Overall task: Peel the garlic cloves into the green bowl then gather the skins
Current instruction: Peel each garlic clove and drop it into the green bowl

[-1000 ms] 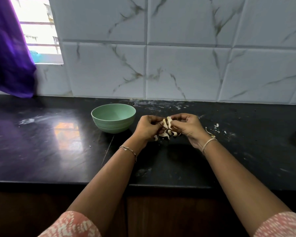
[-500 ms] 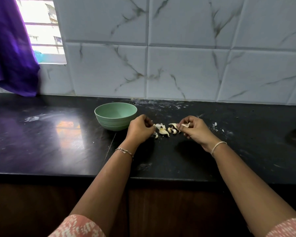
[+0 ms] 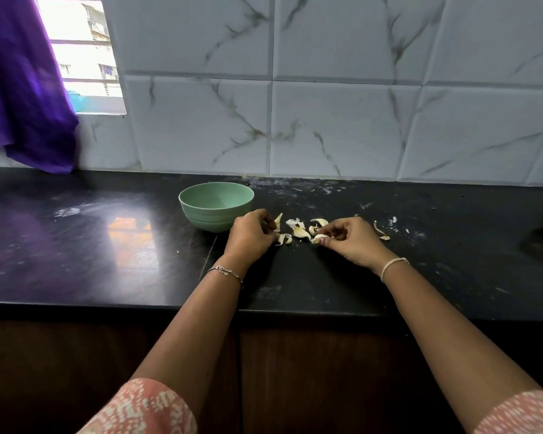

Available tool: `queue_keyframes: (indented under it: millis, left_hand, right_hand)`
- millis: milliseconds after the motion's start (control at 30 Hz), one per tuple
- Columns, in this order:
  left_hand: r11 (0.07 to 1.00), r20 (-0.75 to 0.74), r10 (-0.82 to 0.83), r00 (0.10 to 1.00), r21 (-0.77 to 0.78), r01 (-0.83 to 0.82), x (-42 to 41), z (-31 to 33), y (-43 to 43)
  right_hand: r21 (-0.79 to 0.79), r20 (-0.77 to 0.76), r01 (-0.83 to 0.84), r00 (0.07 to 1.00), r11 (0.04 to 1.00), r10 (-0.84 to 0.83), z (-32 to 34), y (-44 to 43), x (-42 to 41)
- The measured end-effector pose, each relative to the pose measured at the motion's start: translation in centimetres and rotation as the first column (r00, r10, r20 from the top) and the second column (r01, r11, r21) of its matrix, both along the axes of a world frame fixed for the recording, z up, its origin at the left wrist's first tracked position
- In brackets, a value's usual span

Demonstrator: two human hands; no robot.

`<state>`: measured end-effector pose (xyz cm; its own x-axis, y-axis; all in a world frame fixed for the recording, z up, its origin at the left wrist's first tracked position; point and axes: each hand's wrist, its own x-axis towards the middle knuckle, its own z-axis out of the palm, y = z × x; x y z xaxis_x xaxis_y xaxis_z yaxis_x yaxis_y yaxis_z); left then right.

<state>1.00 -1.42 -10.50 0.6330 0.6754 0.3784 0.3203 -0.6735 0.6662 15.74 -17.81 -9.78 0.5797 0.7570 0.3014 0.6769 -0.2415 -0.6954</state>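
Loose skins [image 3: 301, 232] lie on the counter [image 3: 107, 245] between both hands, just right of the bowl [image 3: 216, 211]. The right hand [image 3: 353, 244] pinches one skin [image 3: 318, 238]. The left hand [image 3: 250, 238] is curled against the skins; whether it grips any cannot be told.

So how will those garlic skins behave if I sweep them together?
The garlic skins look thin, curled and papery: probably very light and floppy, apt to scatter. On the glossy counter they may skid, so pinching, as the right hand does, likely works better.
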Motion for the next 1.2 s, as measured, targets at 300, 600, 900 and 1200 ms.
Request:
queue_keyframes:
  millis: [300, 600, 900, 1200]
  left_hand:
    - [0.957, -0.016, -0.263, 0.965, 0.126, 0.263, 0.7, 0.0, -1.0]
    - [0.944, -0.067, -0.274, 0.959, 0.17, 0.282, 1.1, -0.2, -1.2]
    - [0.994, 0.112, 0.013, 0.994, 0.106, -0.025, 0.5, 0.4, -0.4]
    - [0.988, -0.018, 0.033, 0.999, 0.15, -0.03, 0.4, 0.3, -0.9]
  right_hand:
    - [0.113, -0.23, -0.192, 0.949, 0.975, 0.214, 0.3, 0.5, -1.0]
    - [0.157, -0.424, -0.227, 0.863, 0.961, 0.273, 0.0, 0.7, -0.5]
    - [-0.109, -0.273, -0.331, 0.917, 0.937, 0.292, 7.2, 0.2, 1.1]
    - [-0.332, -0.108, -0.364, 0.931, 0.87, 0.349, 7.5, 1.0, 0.6]
